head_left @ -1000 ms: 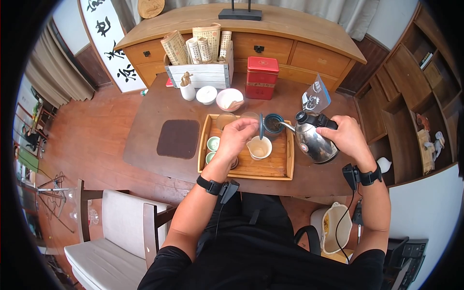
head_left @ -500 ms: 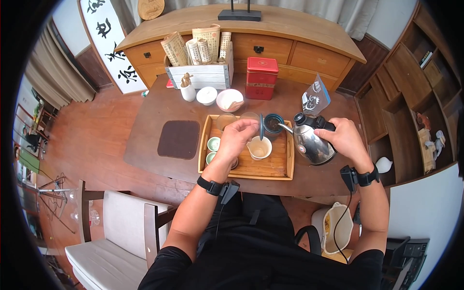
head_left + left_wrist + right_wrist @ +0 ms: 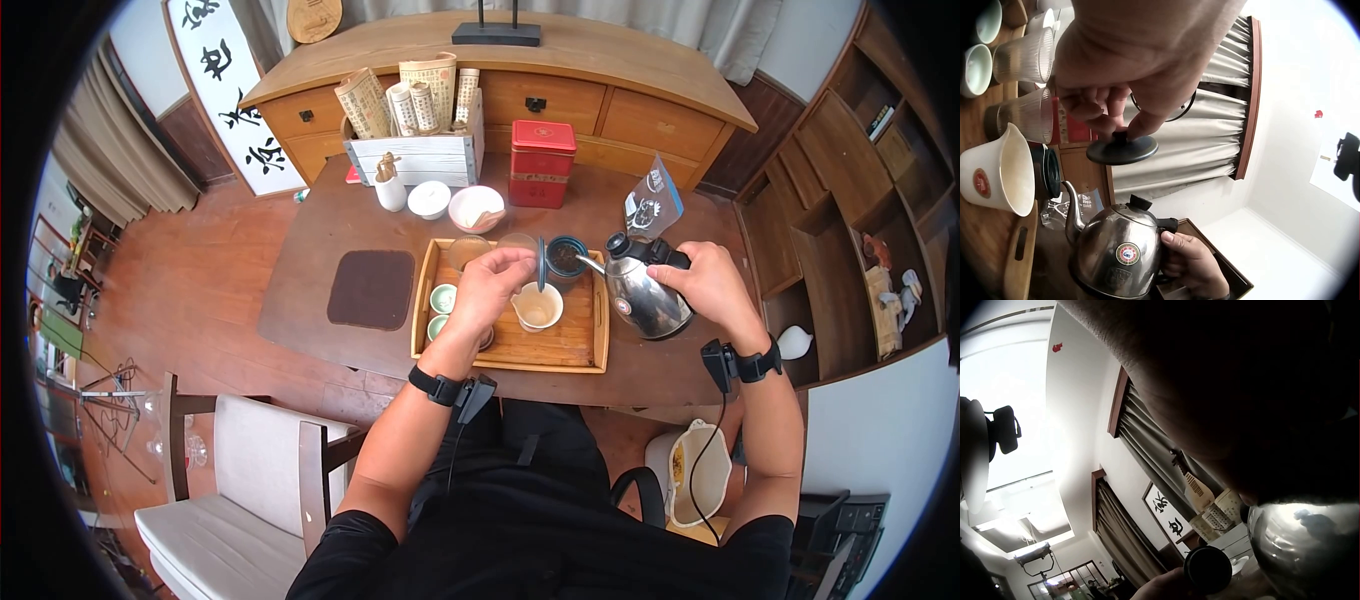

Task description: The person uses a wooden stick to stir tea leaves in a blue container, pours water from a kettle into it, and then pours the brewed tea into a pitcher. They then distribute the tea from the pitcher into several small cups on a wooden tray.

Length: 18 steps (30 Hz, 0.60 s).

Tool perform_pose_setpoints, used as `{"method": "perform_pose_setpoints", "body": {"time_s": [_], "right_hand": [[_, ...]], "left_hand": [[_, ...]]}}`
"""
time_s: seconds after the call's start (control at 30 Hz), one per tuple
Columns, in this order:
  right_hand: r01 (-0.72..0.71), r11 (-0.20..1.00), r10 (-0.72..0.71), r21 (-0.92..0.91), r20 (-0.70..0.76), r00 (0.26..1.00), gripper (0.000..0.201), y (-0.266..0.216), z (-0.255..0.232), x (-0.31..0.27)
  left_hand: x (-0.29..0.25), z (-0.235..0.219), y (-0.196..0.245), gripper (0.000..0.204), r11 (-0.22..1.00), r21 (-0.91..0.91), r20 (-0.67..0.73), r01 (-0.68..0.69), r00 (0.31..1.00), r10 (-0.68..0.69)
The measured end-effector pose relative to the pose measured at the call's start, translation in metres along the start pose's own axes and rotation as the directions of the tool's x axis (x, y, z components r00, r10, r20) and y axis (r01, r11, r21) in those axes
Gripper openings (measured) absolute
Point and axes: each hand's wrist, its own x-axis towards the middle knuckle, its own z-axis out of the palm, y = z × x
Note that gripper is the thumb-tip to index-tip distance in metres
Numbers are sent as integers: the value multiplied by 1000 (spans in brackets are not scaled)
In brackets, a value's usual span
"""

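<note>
My left hand [image 3: 492, 285] pinches the knob of a dark round lid [image 3: 1122, 150], which is held on edge over the tray. My right hand [image 3: 712, 282] grips the black handle of a steel kettle [image 3: 645, 298]. The kettle leans to the left, its spout [image 3: 1074, 215] at the rim of a dark teal-rimmed tea pot [image 3: 567, 250] with dark tea leaves inside. Just below the lid stands a white pouring cup [image 3: 538, 308] with a red emblem. Beside my left hand are two small pale green cups [image 3: 441, 297], partly covered by the wrist.
A wooden tray [image 3: 560, 362] carries the tea ware, including ribbed glasses [image 3: 1022, 56]. Behind it stand white bowls [image 3: 476, 207], a red tin [image 3: 542, 165] and a plastic pouch [image 3: 655, 200]. A dark mat [image 3: 370, 288] lies left of the tray.
The kettle and right hand have shifted slightly, the kettle's lid end moving a little left and down. My left hand keeps the lid in the same place.
</note>
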Motion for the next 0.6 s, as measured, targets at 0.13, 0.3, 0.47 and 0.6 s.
{"method": "perform_pose_setpoints", "body": {"time_s": [0.13,0.3,0.47,0.6], "right_hand": [[-42,998,44,-51,43,998,50,-6,-4,1],[-3,999,4,-34,8,1000,51,-2,1,1],[-10,1000,11,-10,13,1000,50,-7,0,2],[-15,998,18,-60,41,999,46,-11,-2,5]], "left_hand": [[0,-5,-2,23,1000,-5,12,8,1000,-7],[-1,-2,-2,21,1000,-8,-2,5,1000,-5],[-3,-3,-2,26,1000,11,17,17,1000,-17],[-5,-4,1,26,999,13,4,34,999,-34]]}}
